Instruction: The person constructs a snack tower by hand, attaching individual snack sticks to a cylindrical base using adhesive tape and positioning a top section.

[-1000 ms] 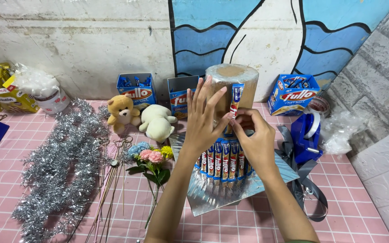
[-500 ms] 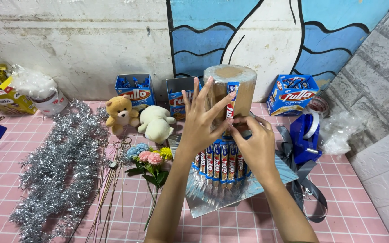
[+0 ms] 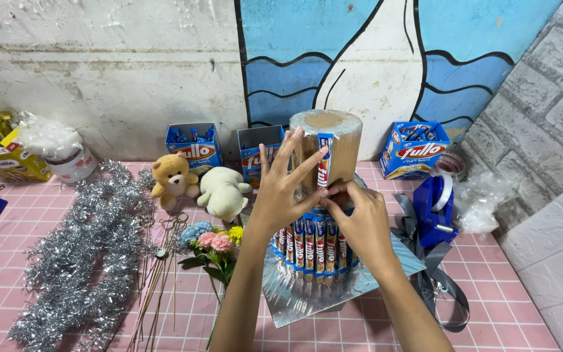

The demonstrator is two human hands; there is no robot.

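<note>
A brown cardboard cylinder (image 3: 343, 133) wrapped in clear tape stands on a lower ring of blue snack sticks (image 3: 314, 244), all on a silver foil board (image 3: 386, 267). One blue snack stick (image 3: 324, 160) stands upright against the cylinder's front. My left hand (image 3: 280, 192) has its fingers spread and presses that stick against the cylinder. My right hand (image 3: 358, 221) pinches the stick's lower end, just above the ring of sticks.
Silver tinsel (image 3: 86, 248), wooden skewers (image 3: 158, 280) and artificial flowers (image 3: 213, 244) lie on the pink tiled surface at left. Two small teddy bears (image 3: 197, 186) sit behind them. Blue snack boxes (image 3: 418, 150) line the wall. A blue tape dispenser (image 3: 438, 205) and grey ribbon (image 3: 441, 287) are right.
The snack stick has gone from held near the cylinder to pressed upright against it. My left hand's fingers spread over it, and my right hand dropped to its lower end.
</note>
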